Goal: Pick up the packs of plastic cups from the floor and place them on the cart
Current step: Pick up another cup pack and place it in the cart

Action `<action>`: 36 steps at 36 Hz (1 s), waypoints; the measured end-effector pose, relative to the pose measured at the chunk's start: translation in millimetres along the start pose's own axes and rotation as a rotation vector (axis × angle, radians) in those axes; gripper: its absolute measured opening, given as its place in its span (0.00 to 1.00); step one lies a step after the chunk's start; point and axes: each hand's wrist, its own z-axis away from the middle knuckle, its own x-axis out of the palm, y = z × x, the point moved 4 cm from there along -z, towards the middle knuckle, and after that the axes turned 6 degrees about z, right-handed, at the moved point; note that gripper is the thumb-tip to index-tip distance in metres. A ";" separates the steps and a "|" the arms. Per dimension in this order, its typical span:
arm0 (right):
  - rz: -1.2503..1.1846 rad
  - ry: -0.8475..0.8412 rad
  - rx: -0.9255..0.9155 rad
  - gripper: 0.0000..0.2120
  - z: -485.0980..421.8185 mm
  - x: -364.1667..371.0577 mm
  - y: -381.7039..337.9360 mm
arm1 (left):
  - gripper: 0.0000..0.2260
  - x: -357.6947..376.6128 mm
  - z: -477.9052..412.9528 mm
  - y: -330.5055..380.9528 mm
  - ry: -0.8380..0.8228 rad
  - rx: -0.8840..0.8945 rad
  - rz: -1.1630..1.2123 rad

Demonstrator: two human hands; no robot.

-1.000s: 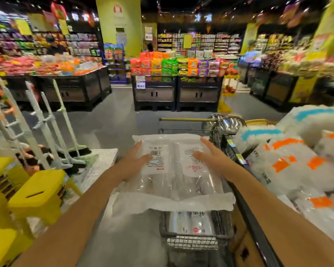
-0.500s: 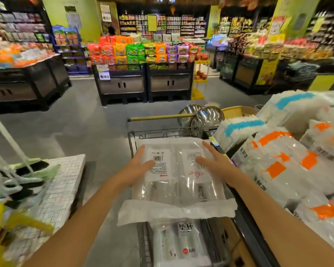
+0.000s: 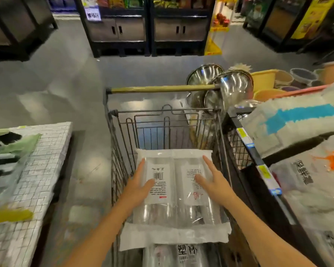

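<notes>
A clear pack of plastic cups (image 3: 175, 211) with two white labels lies flat across the top of the wire cart (image 3: 121, 151). My left hand (image 3: 140, 183) grips its left side, thumb on the barcode label. My right hand (image 3: 213, 181) grips its right side, thumb on the other label. Another pack of cups (image 3: 179, 255) with black print lies under it in the cart, mostly hidden. The cart's brass-coloured handle bar (image 3: 162, 89) is at the far end.
A shelf (image 3: 258, 160) with bagged goods (image 3: 297, 120) presses close on the right. Steel bowls (image 3: 233, 87) hang by the cart's far right corner. A tiled white block (image 3: 37, 166) stands at left. Dark display cabinets (image 3: 147, 31) line the far side of the grey floor.
The pack has come down onto the cart between my hands. My view has tilted downward and shifted right, so the stools and racks at left are out of sight.
</notes>
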 end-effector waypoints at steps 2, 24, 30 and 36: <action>-0.006 0.009 0.046 0.34 -20.8 18.6 29.2 | 0.34 11.1 -28.5 -30.8 0.001 -0.015 -0.004; 0.288 -0.017 0.259 0.38 -140.2 159.6 206.0 | 0.36 53.3 -142.9 -225.0 0.254 -0.167 -0.218; 0.275 -0.078 0.291 0.37 -137.3 150.9 195.2 | 0.37 51.1 -140.5 -210.0 0.207 -0.208 -0.284; 0.328 -0.164 0.215 0.36 -116.4 118.2 149.2 | 0.32 34.3 -123.7 -157.3 0.133 -0.258 -0.466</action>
